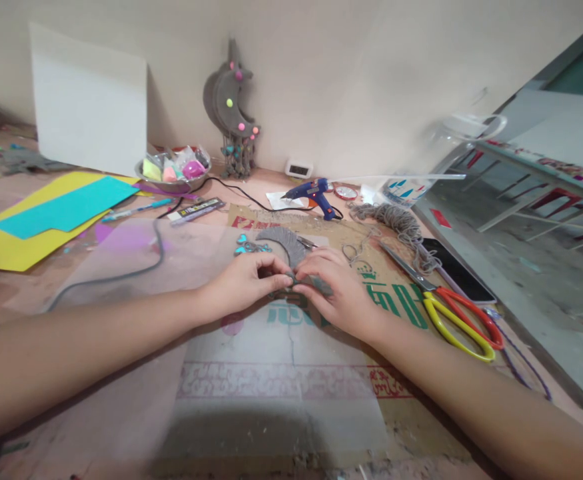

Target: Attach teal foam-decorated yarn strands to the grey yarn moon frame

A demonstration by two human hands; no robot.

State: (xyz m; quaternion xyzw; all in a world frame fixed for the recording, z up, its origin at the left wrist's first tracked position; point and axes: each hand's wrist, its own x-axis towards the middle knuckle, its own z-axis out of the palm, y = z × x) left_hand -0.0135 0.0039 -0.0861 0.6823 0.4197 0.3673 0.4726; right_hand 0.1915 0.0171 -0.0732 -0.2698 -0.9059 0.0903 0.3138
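A crescent wrapped in grey yarn [285,241] lies in front of me, its near end running in under my fingertips. My left hand [246,279] pinches thumb and forefinger at that end. Meeting it tip to tip, my right hand [338,290] pinches at the same spot, its fingers bent over the piece. What lies exactly between the fingertips is partly hidden. A thin grey strand [292,340] trails toward me below the hands. Small blue hearts on grey cord [245,245] rest left of the crescent.
Scissors [436,300], a phone [458,270] and a grey yarn bundle [396,223] lie at the right. Behind are a glue gun [314,195], a bowl of coloured clay packets [171,170] and a finished-looking moon ornament [228,107]. Yellow sheet [1,247] lies left; a table edge runs right.
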